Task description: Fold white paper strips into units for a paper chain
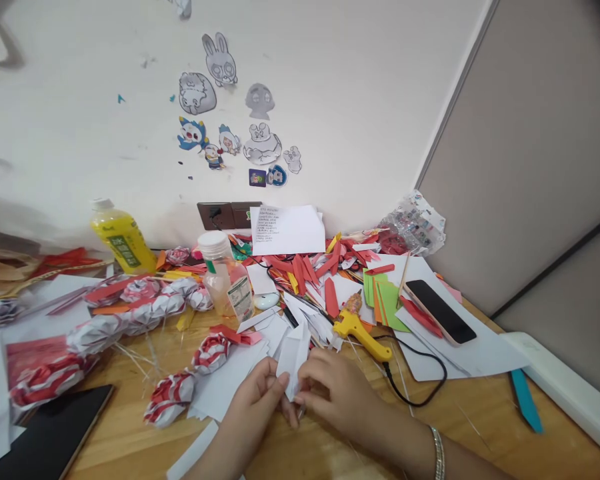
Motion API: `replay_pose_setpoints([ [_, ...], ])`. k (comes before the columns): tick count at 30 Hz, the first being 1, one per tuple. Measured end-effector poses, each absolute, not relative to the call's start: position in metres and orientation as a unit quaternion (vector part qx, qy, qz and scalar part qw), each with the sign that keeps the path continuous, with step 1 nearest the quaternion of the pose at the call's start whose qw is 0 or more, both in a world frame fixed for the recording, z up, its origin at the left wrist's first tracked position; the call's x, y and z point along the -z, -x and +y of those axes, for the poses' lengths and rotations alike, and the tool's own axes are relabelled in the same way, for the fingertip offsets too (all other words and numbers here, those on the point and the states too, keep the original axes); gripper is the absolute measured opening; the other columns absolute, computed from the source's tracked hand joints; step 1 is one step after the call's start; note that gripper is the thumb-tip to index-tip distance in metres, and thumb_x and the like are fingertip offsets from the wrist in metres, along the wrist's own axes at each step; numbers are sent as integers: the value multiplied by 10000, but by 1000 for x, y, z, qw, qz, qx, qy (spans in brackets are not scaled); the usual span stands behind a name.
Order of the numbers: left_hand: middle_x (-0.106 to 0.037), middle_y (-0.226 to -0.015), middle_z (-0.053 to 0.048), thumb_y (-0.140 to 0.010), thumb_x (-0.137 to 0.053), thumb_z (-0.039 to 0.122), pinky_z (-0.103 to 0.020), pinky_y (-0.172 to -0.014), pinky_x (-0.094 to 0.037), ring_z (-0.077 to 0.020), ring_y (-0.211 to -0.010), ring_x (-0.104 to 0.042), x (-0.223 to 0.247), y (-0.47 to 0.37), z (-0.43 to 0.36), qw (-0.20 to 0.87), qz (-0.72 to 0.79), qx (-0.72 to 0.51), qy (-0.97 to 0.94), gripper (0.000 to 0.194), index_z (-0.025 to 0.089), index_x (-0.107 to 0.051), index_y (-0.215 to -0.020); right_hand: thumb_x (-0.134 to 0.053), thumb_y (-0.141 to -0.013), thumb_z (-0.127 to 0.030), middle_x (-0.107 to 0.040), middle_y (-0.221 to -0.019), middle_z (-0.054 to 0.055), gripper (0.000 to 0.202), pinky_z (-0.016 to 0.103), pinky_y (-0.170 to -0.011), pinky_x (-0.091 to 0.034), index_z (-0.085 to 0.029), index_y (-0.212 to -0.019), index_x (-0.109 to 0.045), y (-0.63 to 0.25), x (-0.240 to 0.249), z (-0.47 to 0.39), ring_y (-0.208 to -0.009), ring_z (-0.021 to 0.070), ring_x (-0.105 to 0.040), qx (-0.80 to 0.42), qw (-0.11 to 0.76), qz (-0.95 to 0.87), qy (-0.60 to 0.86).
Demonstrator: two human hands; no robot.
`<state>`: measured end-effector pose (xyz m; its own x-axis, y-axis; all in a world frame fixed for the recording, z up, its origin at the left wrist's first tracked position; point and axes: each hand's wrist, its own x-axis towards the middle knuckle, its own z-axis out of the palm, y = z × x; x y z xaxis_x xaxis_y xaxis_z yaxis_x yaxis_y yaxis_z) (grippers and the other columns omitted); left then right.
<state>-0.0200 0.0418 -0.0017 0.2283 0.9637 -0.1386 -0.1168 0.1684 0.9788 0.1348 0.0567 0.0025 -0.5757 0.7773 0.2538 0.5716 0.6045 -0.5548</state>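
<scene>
Between my two hands is a folded strip of white paper (293, 353), held upright with its creases facing me. My left hand (260, 393) pinches its left edge, thumb in front. At its lower right edge, the bent fingers of my right hand (330, 390) close on the paper; the fingertips are partly hidden. White paper sheets (230, 380) lie under and left of my left hand. Just left stand red-and-white paper flowers (170, 398). A yellow glue gun (363, 333) rests beyond my right hand, its black cord curving right.
Red paper scraps (305, 267) pile along the wall. A clear jar (225, 280) and a yellow drink bottle (123, 237) stand at the back left. A phone (441, 311) lies on white sheets at right, near a turquoise strip (526, 401). A black tablet-like slab (50, 433) lies front left.
</scene>
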Motion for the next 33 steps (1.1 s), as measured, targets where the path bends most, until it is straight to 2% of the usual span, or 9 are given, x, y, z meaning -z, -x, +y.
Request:
replay_pose_setpoints([
  [5, -618, -370, 49, -697, -565, 486, -229, -487, -404, -139, -390, -544, 3, 19, 40, 613, 446, -426, -493, 286, 221, -466, -658, -618, -731, -189, -469, -754, -26, 81, 215, -580, -305, -181, -704, -543, -134, -1, 58, -703, 123, -459, -238, 237, -842, 422],
  [11, -588, -352, 71, -709, -564, 465, -219, -502, -390, -118, -365, -517, 7, 20, 39, 593, 462, -426, -504, 279, 222, -454, -629, -585, -697, -99, -463, -715, -36, 132, 215, -578, -300, -177, -679, -480, -130, 3, 55, -678, 115, -441, -284, 293, -799, 441],
  [17, -548, -361, 85, -641, -625, 484, -211, -444, -370, -111, -349, -498, 10, 19, 40, 591, 472, -427, -496, 313, 223, -456, -612, -563, -662, -86, -458, -640, -47, 135, 197, -522, -310, -184, -674, -471, -125, 10, 53, -585, 102, -431, -358, 340, -726, 478],
  [23, -531, -420, 92, -595, -654, 500, -200, -407, -370, -92, -343, -484, 9, 16, 40, 582, 484, -462, -462, 333, 207, -508, -660, -539, -676, -101, -466, -587, -59, 139, 193, -518, -345, -195, -769, -497, -124, 12, 54, -560, 105, -455, -408, 360, -696, 469],
  [27, -569, -451, 80, -594, -650, 495, -184, -387, -326, -68, -321, -428, 9, 16, 40, 581, 498, -466, -445, 352, 199, -519, -732, -532, -711, -113, -553, -736, -23, 183, 214, -609, -387, -198, -873, -526, -130, 8, 56, -661, 121, -501, -388, 384, -726, 419],
  [33, -533, -462, 87, -650, -615, 457, -185, -395, -306, -73, -352, -400, 13, 18, 38, 567, 511, -452, -461, 287, 202, -529, -749, -591, -674, -113, -584, -965, 4, 408, 251, -708, -399, -244, -1055, -523, -133, 7, 57, -774, 150, -523, -374, 385, -731, 422],
])
